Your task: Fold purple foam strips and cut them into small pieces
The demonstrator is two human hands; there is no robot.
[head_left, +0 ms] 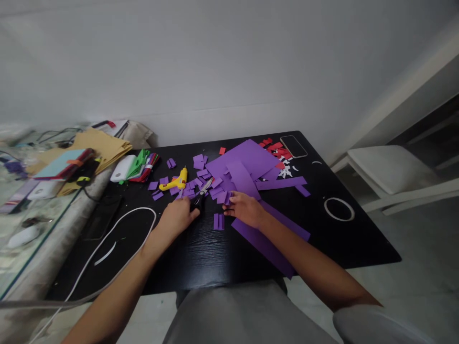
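Small purple pieces lie scattered across a black table around a yellow glue gun and scissors, beside large purple sheets. Red scraps and white scraps sit near a phone at the far right; a pale ring rests closer in. At left, a white cord loops around a white strip.
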